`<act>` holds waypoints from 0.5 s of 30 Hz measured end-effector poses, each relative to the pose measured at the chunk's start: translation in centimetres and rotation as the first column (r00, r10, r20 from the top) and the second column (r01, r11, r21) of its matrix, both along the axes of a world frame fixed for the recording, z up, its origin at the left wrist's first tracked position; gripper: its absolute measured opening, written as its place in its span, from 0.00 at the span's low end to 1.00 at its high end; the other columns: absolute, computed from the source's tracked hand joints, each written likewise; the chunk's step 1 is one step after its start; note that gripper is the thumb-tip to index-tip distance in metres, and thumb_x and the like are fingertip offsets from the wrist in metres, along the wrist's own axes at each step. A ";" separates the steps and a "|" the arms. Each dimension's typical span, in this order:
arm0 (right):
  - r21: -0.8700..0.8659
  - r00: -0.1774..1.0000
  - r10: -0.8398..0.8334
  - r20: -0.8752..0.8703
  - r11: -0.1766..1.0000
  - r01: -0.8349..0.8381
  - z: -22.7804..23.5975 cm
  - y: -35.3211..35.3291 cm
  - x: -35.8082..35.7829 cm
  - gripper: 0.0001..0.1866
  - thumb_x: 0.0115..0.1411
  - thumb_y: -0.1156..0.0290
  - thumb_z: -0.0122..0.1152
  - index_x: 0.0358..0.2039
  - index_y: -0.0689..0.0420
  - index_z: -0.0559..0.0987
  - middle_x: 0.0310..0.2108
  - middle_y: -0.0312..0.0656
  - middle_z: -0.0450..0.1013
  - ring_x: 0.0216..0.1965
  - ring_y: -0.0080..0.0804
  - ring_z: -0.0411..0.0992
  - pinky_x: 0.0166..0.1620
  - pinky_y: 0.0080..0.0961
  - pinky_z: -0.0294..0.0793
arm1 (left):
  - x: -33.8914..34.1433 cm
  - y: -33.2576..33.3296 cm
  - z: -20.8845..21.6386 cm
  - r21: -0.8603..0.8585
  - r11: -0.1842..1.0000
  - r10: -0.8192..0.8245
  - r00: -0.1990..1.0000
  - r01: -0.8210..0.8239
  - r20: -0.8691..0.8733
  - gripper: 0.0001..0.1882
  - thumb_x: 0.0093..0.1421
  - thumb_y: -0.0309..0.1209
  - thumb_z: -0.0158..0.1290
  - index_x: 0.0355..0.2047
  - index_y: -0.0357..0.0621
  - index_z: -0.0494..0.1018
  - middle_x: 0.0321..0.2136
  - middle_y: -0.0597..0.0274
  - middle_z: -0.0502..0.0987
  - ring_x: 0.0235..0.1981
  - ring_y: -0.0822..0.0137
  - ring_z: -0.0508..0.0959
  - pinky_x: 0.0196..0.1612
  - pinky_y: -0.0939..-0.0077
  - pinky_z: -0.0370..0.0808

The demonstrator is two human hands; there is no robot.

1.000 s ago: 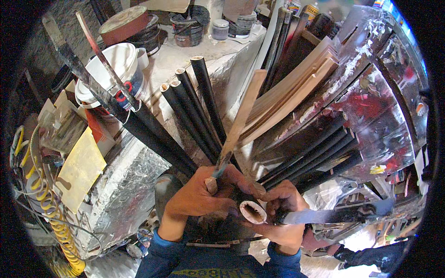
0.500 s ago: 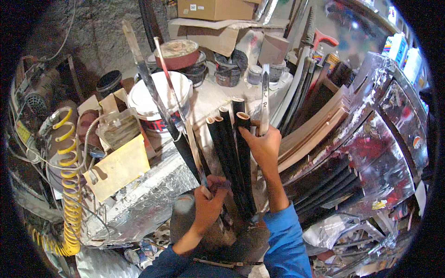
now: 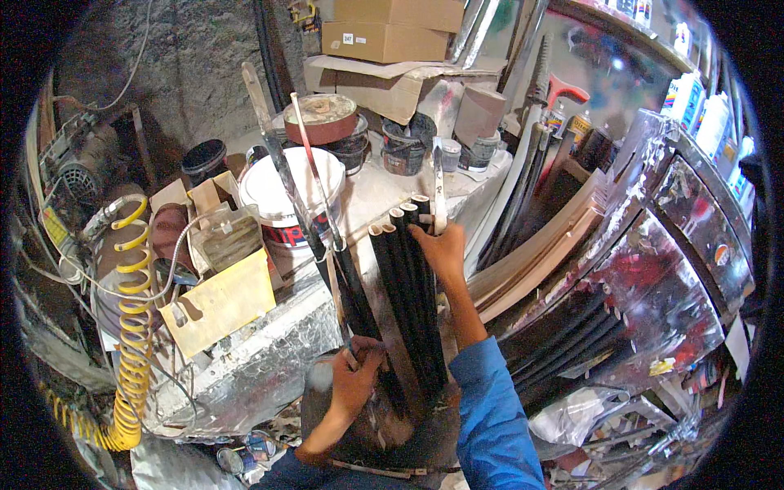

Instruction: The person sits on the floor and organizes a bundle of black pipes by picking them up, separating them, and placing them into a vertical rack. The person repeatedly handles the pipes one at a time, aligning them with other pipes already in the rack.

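Note:
My left hand (image 3: pixel 358 380) is closed round the lower part of a thin paint-smeared strip (image 3: pixel 336 294). In my right hand (image 3: pixel 443 249) is a pale, flat, narrow stick (image 3: pixel 440 175), upright, its lower end hidden behind the fingers. The right fingertips touch or nearly touch the top of a bundle of several black bars (image 3: pixel 408 294) with pale cut ends, which stand upright between my two hands. Left of the bundle lean a long dark bar (image 3: pixel 282 175) with a pale top and a thin red-and-white rod (image 3: pixel 307 151).
A white bucket (image 3: pixel 292 184) and a dark red round tub (image 3: pixel 320 119) stand on the bench, beside black pails (image 3: pixel 406 145). A yellow coiled hose (image 3: pixel 133 343) hangs at left. Curved wooden boards (image 3: pixel 539 253) and a paint-spattered cabinet (image 3: pixel 661 273) are at right.
My right hand has moved left and slightly down with the pale stick. The black bars now stand closer together, their tops more level. My left hand has shifted slightly left and down.

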State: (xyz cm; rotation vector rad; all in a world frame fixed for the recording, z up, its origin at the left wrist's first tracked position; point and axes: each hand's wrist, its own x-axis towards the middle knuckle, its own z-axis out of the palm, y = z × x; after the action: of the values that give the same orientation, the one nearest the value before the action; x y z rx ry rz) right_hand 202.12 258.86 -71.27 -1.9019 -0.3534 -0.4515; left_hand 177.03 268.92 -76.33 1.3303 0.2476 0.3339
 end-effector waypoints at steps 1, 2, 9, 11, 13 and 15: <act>0.013 0.999 0.016 0.031 1.000 -0.016 0.3 -0.1 0.0 0.18 0.52 0.69 0.69 0.41 0.64 0.80 0.24 0.42 0.75 0.26 0.29 0.72 0.31 0.31 0.71 | 0.0 0.2 0.0 -0.024 1.000 0.004 1.000 -0.004 -0.021 0.04 0.63 0.27 0.54 0.37 0.40 0.74 0.25 0.65 0.77 0.25 0.77 0.72 0.28 0.83 0.67; 0.028 0.998 0.041 0.056 0.999 -0.042 0.7 -0.3 0.0 0.19 0.53 0.69 0.68 0.44 0.64 0.79 0.27 0.44 0.76 0.28 0.31 0.73 0.33 0.32 0.71 | 0.0 0.4 -0.1 -0.061 0.998 -0.005 0.999 0.003 -0.038 0.04 0.63 0.26 0.53 0.37 0.39 0.74 0.26 0.64 0.77 0.25 0.77 0.73 0.28 0.83 0.67; -0.305 0.947 -0.041 0.318 0.941 0.144 3.5 -2.3 -0.7 0.18 0.57 0.68 0.62 0.46 0.60 0.76 0.35 0.55 0.71 0.43 0.56 0.71 0.46 0.42 0.71 | 1.0 -0.5 -0.1 0.025 0.999 -0.039 0.997 0.037 0.062 0.06 0.62 0.26 0.54 0.37 0.37 0.74 0.28 0.63 0.79 0.27 0.76 0.75 0.29 0.82 0.69; -0.241 0.920 -0.079 0.383 0.953 0.182 4.3 -3.9 -2.2 0.16 0.55 0.72 0.64 0.44 0.59 0.76 0.34 0.51 0.72 0.40 0.56 0.72 0.44 0.42 0.72 | 1.8 -1.1 0.6 0.112 0.993 -0.037 0.998 0.031 0.055 0.07 0.61 0.25 0.55 0.39 0.36 0.75 0.30 0.63 0.79 0.28 0.76 0.75 0.31 0.82 0.71; -0.170 0.929 -0.145 0.339 0.962 0.213 5.0 -6.3 -5.0 0.16 0.54 0.73 0.65 0.44 0.60 0.76 0.34 0.50 0.73 0.38 0.53 0.73 0.44 0.38 0.72 | 2.8 -1.9 1.9 0.137 0.990 -0.059 0.993 0.046 0.099 0.10 0.60 0.24 0.56 0.42 0.37 0.75 0.34 0.63 0.80 0.31 0.76 0.76 0.35 0.80 0.72; -0.024 0.875 -0.179 0.450 0.977 0.212 5.1 -8.3 -8.8 0.17 0.54 0.77 0.66 0.45 0.61 0.74 0.28 0.40 0.73 0.30 0.32 0.73 0.37 0.24 0.71 | 4.3 -3.0 3.2 0.190 0.976 -0.127 0.984 0.102 0.124 0.15 0.58 0.23 0.58 0.46 0.38 0.75 0.38 0.63 0.80 0.34 0.76 0.77 0.39 0.78 0.73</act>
State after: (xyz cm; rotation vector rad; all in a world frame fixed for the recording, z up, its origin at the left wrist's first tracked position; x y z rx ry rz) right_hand 193.33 250.51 -66.16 -1.9007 -0.4828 -1.0341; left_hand 181.33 265.95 -73.14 1.4898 0.0256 0.3540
